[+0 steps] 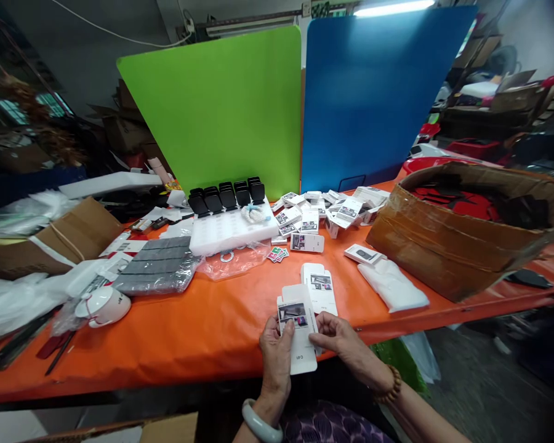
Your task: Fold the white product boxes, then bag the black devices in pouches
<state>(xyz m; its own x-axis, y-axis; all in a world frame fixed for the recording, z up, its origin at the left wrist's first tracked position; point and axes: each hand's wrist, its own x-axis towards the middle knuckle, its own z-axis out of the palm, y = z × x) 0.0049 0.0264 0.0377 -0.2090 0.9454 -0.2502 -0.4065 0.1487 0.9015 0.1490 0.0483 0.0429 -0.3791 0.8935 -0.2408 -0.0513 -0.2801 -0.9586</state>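
A white printed carton (300, 344), flattened and with its end flaps out, is between my two hands near the table's front edge. My left hand (277, 351) grips its left side, thumb on the printed face. At the right edge, my right hand (339, 338) pinches the same carton with thumb and fingers. Just beyond it a second flat carton (321, 286) lies on the orange table (184, 344). Farther back, a single box (307, 242) lies in front of a heap of small white boxes (309, 215).
A white foam tray (233, 231) holds several black pieces (226, 195). To the right are a large cardboard box (425, 246), a small box (364, 253) and a white foam pouch (392, 286). A white mug (104, 306) stands left. Green (226, 111) and blue panels (373, 98) rise behind.
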